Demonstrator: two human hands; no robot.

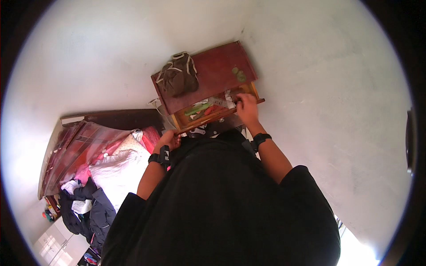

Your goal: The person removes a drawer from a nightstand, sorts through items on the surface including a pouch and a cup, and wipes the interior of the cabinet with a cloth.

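Observation:
A wooden drawer (208, 119) is pulled out from a dark red cabinet (217, 71). At the drawer front's left corner, my left hand (169, 140) is closed on the edge with curled fingers. My right hand (247, 107) reaches over the front near the drawer's right end, fingers bent down inside; whatever they hold, if anything, is hidden. Between the hands, the drawer contains a green long item (198, 109), a pale translucent strip or packet (222, 102) and a small red thing (209, 110), among other small items I cannot make out.
A brown cloth bag (179, 76) with pale trim sits on the cabinet top, left of some greenish round marks or flat pieces (238, 74). White walls meet behind the cabinet. To the left stands a bed with white bedding (117, 173) and dark jackets (101, 217).

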